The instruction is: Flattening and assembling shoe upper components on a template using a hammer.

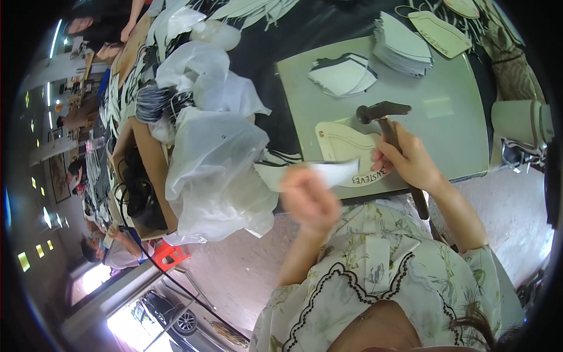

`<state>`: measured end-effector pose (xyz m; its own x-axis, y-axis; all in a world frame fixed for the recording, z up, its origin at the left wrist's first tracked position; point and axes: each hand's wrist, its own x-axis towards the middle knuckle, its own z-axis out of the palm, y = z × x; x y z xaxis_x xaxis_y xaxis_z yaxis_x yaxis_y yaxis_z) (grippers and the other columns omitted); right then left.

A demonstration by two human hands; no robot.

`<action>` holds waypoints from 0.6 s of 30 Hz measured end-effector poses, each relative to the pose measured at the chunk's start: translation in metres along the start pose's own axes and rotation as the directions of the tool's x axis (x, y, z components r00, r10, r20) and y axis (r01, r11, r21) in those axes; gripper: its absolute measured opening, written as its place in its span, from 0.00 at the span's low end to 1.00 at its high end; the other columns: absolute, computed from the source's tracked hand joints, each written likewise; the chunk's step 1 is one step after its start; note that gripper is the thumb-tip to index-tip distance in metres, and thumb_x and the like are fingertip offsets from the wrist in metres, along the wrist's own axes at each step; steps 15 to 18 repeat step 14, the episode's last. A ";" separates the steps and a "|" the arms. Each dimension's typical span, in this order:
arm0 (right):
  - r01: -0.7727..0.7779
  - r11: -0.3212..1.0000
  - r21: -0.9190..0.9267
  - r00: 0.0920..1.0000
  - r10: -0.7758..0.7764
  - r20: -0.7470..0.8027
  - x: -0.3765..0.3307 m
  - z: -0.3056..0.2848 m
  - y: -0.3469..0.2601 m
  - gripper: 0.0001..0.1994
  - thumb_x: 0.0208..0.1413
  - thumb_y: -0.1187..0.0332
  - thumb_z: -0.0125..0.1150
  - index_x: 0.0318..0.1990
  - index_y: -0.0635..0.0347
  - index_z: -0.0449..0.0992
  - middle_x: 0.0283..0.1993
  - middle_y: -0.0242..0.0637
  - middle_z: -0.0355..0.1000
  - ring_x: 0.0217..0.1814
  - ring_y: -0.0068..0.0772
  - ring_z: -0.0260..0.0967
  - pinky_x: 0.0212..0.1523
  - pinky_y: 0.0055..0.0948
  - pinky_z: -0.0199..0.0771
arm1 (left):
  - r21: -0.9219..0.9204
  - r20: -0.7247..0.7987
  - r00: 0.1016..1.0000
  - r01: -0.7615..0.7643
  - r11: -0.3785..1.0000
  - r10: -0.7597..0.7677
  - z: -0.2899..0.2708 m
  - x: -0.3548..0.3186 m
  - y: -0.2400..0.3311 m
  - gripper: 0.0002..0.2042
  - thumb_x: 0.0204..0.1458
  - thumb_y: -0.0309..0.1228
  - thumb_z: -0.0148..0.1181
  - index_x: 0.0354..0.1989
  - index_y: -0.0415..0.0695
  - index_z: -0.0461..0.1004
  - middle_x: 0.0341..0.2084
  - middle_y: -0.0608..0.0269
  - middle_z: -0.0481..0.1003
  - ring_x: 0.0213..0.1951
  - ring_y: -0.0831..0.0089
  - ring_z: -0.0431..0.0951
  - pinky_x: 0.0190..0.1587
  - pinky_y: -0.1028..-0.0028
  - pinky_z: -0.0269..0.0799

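Note:
My right hand (407, 155) is closed around the dark handle of a hammer (384, 110), whose head points up over the grey-green board (434, 141). Its fingertips are at the edge of a cream template (340, 144) with dark lettering along its lower rim. Blurred by motion, my left hand (311, 199) is closed on a white cut piece (340, 171) at the front edge of the board. Left of that hand lie white pieces with black edges (270, 176). Farther back on the board are a small pile of white pieces (343, 76) and a taller stack (402, 47).
Another cream template (440, 32) lies at the far right. Crumpled translucent plastic bags (217, 158) cover the left of the table, beside an open cardboard box (155, 176) holding dark things. A red stool (170, 253) stands lower left. Other people are at work along the left.

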<state>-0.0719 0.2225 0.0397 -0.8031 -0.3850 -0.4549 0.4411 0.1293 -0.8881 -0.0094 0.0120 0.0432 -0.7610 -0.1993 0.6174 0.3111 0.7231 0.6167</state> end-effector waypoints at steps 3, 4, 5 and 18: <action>-0.020 0.999 0.041 1.000 0.020 -0.002 0.001 0.000 -0.002 0.06 0.69 0.71 0.48 0.42 0.66 0.62 0.34 0.38 0.75 0.33 0.26 0.79 0.29 0.22 0.78 | 0.014 -0.233 0.808 0.559 0.829 -0.541 -0.044 -0.006 -0.054 0.05 0.63 0.25 0.51 0.41 0.34 0.68 0.31 0.52 0.70 0.29 0.65 0.72 0.31 0.67 0.70; -0.034 0.996 0.081 0.999 0.036 -0.021 0.000 0.001 -0.004 0.07 0.68 0.71 0.48 0.40 0.66 0.63 0.33 0.38 0.75 0.32 0.25 0.78 0.29 0.23 0.77 | 0.016 -0.241 0.808 0.558 0.830 -0.538 -0.046 -0.015 -0.070 0.05 0.63 0.25 0.51 0.41 0.34 0.68 0.31 0.52 0.70 0.29 0.65 0.72 0.31 0.67 0.70; -0.029 0.996 0.080 0.999 0.030 -0.016 0.001 0.000 -0.004 0.07 0.68 0.71 0.48 0.40 0.66 0.63 0.33 0.38 0.75 0.32 0.25 0.78 0.29 0.23 0.77 | 0.251 -0.159 0.894 0.446 0.859 -0.418 -0.044 -0.013 -0.081 0.06 0.62 0.25 0.53 0.42 0.34 0.68 0.31 0.53 0.70 0.30 0.64 0.72 0.33 0.66 0.70; 0.007 0.974 -0.228 0.974 -0.059 -0.221 -0.019 -0.046 -0.014 0.06 0.67 0.68 0.52 0.40 0.60 0.67 0.24 0.30 0.68 0.21 0.19 0.67 0.23 0.20 0.66 | 0.030 0.099 0.977 0.186 0.982 -0.188 -0.012 0.044 -0.052 0.11 0.54 0.26 0.66 0.45 0.41 0.76 0.37 0.56 0.76 0.40 0.58 0.74 0.42 0.59 0.71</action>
